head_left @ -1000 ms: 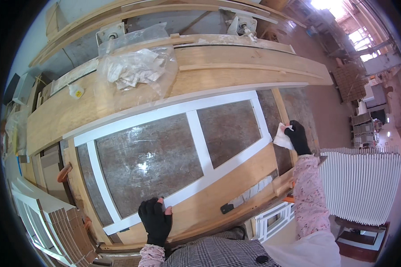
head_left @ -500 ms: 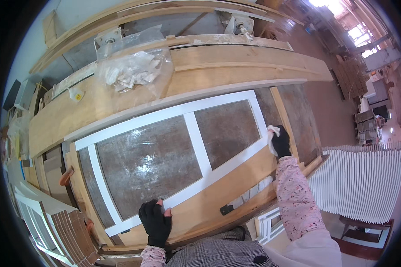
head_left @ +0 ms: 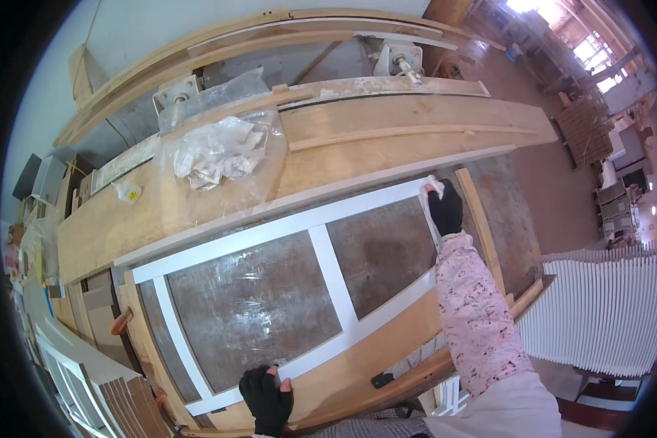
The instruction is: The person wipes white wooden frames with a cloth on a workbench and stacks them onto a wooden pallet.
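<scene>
Right hand (head_left: 445,210), in a black glove, is closed around a small white pad or cloth (head_left: 432,185) and pressed to the far right corner of the white frame (head_left: 321,257), right where the top rail meets the end rail. Arm's stretched way out in that pink patterned sleeve (head_left: 474,314), which makes sense since that corner is the far end of the piece.

Left hand (head_left: 267,394), also black-gloved, is clamped on the near bottom rail, fingers curled over the edge. Looks to me like it's there to pin the frame down so it doesn't skate around while the other hand rubs at the corner.

Frame itself lies flat on the counter (head_left: 387,365), at an angle across the view, two panes split by a middle bar, with the scuffed brown surface showing through the openings. Lying flat like that puts every rail within reach from above.

Beyond it there's a long stack of bare wooden boards (head_left: 416,128) with a crumpled clear plastic bag of white rags or paper (head_left: 219,153) parked on top, close enough to grab from but off the painted piece. A little white bottle (head_left: 128,192) sits further left. Off to the right is a stack of white slatted panels (head_left: 606,306).
</scene>
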